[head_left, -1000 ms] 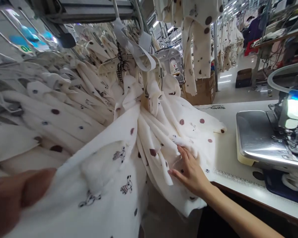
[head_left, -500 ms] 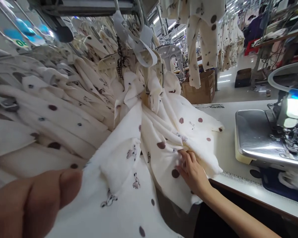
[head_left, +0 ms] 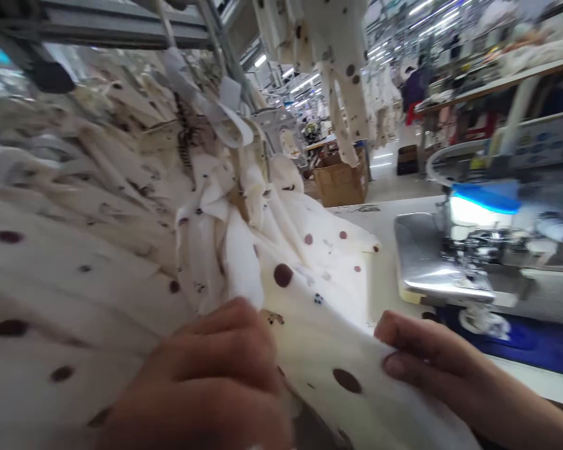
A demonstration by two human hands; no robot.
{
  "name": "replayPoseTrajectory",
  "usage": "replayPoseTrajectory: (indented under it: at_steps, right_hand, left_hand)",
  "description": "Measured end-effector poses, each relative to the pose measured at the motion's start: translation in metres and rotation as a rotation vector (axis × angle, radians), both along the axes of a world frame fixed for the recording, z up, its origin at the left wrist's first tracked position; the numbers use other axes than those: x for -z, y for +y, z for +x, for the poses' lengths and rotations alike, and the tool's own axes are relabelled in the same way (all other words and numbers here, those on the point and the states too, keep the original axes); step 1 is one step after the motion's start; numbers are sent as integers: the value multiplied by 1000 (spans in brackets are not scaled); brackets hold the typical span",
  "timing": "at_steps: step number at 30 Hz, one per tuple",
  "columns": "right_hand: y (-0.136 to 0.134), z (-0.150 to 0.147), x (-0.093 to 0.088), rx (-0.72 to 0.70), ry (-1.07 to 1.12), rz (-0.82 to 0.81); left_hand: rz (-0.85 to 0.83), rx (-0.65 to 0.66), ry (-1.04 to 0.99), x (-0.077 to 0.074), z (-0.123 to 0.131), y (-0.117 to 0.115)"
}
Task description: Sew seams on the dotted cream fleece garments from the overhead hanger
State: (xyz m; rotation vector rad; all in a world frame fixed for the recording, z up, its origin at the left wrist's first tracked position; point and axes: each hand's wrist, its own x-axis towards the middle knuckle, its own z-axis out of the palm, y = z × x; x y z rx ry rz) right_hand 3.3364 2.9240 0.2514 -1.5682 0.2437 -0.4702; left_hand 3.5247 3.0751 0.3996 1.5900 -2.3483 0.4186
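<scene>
A cream garment (head_left: 309, 331) with brown dots and small printed figures hangs down at the centre, its upper part gathered near a white strap (head_left: 206, 103). My left hand (head_left: 211, 381), large and blurred at the bottom, is closed on the cloth at its left side. On the right, my right hand (head_left: 422, 356) pinches the garment's right edge between thumb and finger. The cloth is spread between the two hands. My left fingertips are hidden behind the knuckles.
More dotted garments (head_left: 75, 231) hang at the left below a metal rail (head_left: 107, 25). A sewing machine (head_left: 436, 256) with a lit lamp stands on a white table (head_left: 385, 215) at the right. Behind are a cardboard box (head_left: 342, 181) and a person (head_left: 411, 87).
My left hand has moved right and closed on the cloth. My right hand has shifted right and now pinches the edge. The view has turned right, bringing more of the machine in.
</scene>
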Motion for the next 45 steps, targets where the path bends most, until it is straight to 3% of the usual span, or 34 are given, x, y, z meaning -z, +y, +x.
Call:
replayPoseTrajectory:
  at_steps: [3,7,9,11,15,18,21,25,28,30,32,34,37,40,45]
  right_hand:
    - [-26,-41,-8,257,-20,-39]
    - [-58,-69,9,523,98,-249]
    - [-68,-68,26,629,187,-340]
    - [-75,-60,42,797,285,-358]
    - [-88,-39,61,1223,364,-326]
    - [-97,-27,67,1376,294,-339]
    - [-97,-25,72,1409,165,-378]
    - [-69,-33,69,1398,-76,-492]
    - [-40,-32,56,984,-204,-251]
    - [-29,-28,50,772,-202,-9]
    - [-26,-24,49,747,-191,164]
    - [-29,-21,55,763,-193,236]
    - [-36,-22,67,761,-205,253]
    - [-41,-25,77,891,-186,286]
    - [-51,-22,87,1012,-88,249]
  left_hand:
    - [24,166,-48,11,-28,-74]
    - [123,217,-250,74,-66,-156]
    - [167,171,-264,107,-74,-183]
    - [174,101,-266,128,-74,-203]
    - [232,-20,-331,138,-64,-229]
    - [241,-116,-333,137,-54,-243]
    - [183,-183,-278,138,-44,-247]
    - [22,58,-171,126,-45,-222]
    - [-65,249,-175,106,-61,-189]
    - [-117,263,-216,94,-70,-175]
    - [-149,187,-245,90,-74,-170]
    - [-129,67,-248,95,-75,-175]
    - [3,-101,-196,111,-81,-192]
    - [161,-211,-173,125,-91,-213]
    - [347,-334,-259,131,-88,-248]
